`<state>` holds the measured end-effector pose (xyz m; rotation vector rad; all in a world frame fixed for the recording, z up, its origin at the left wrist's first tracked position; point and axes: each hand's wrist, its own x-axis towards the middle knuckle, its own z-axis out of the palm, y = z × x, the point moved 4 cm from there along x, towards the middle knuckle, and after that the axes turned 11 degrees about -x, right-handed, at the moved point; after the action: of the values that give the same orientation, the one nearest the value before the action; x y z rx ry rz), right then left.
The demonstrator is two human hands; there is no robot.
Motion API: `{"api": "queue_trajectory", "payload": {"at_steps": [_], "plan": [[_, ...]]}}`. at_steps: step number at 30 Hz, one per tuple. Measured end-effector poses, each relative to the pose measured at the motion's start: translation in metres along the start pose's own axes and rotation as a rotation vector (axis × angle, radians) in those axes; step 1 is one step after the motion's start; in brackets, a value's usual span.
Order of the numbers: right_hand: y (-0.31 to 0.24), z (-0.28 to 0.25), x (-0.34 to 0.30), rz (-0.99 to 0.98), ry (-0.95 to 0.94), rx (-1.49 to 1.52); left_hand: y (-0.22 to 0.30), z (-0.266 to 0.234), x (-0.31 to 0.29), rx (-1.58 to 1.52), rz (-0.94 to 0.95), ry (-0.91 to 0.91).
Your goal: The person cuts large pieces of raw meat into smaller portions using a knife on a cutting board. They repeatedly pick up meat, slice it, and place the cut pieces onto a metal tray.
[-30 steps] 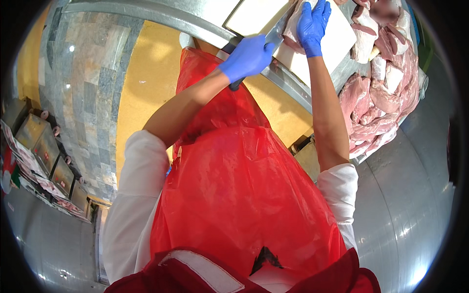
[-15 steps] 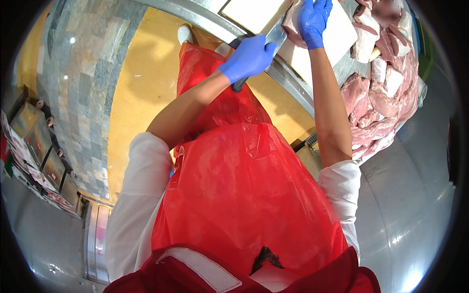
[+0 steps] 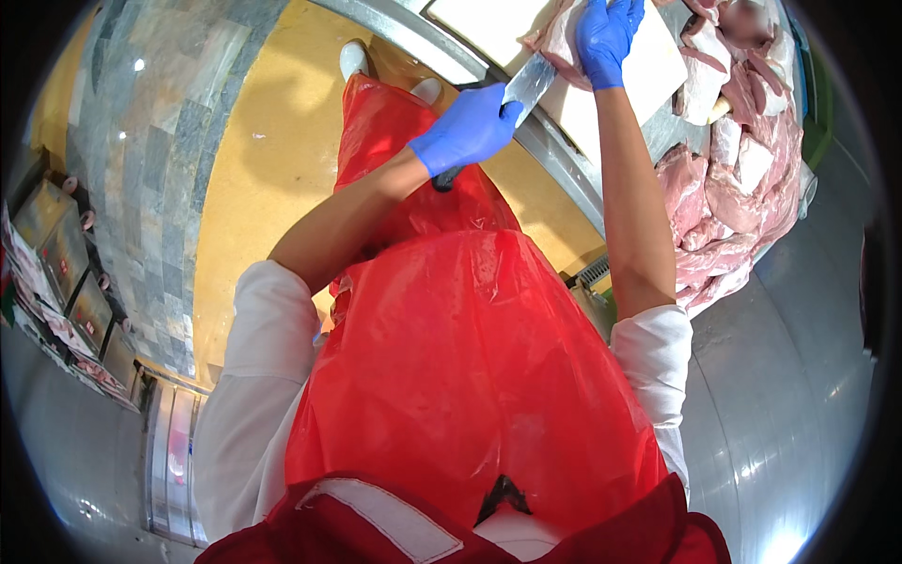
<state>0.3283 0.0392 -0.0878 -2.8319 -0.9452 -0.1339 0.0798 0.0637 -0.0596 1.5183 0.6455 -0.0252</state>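
Observation:
In the upper middle, my left hand (image 3: 465,130), in a blue glove, is closed round the dark handle of a knife (image 3: 532,83). The blade points up and to the right, and its tip end meets the near side of a raw piece of meat (image 3: 565,45). My right hand (image 3: 606,42), also gloved in blue, grips the meat from its right side, fingers partly out of sight at the top edge. This piece rests on a white cutting board (image 3: 655,68) at the edge of a metal table.
Raw meat pieces (image 3: 733,202) lie heaped right of the board. Another white board (image 3: 484,23) is to its left. A red apron (image 3: 470,357) covers my front. Yellow floor (image 3: 272,141) shows beyond the metal table edge (image 3: 564,155), with display trays (image 3: 70,273) far left.
My left hand and the knife have drawn back a little, down and to the left. The right hand stays on the meat, nearly unmoved.

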Motion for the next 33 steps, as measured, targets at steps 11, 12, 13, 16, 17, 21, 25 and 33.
{"api": "queue_trajectory", "payload": {"at_steps": [11, 12, 13, 16, 17, 21, 25, 33], "plan": [[0.012, 0.003, 0.018, 0.146, -0.02, 0.111, 0.037, 0.01, 0.086, -0.073, -0.108, -0.062], [0.012, 0.004, 0.018, 0.128, -0.027, 0.101, 0.038, 0.01, 0.085, -0.08, -0.121, -0.077], [0.012, 0.006, 0.017, 0.109, -0.032, 0.092, 0.037, 0.008, 0.082, -0.087, -0.133, -0.092], [0.017, 0.005, 0.016, 0.063, -0.036, 0.072, 0.027, 0.007, 0.052, -0.118, 0.028, -0.133], [0.019, 0.007, 0.013, 0.055, -0.043, 0.054, 0.02, 0.008, 0.036, -0.132, -0.016, -0.137], [0.018, 0.005, 0.011, 0.061, -0.052, 0.08, 0.002, 0.012, 0.016, -0.078, -0.063, -0.123], [0.022, 0.013, 0.016, 0.089, -0.051, 0.104, 0.013, 0.018, 0.038, -0.057, -0.098, -0.149], [0.045, -0.003, 0.043, 0.078, -0.058, 0.362, 0.036, 0.039, 0.094, 0.049, -0.086, -0.154]]}}
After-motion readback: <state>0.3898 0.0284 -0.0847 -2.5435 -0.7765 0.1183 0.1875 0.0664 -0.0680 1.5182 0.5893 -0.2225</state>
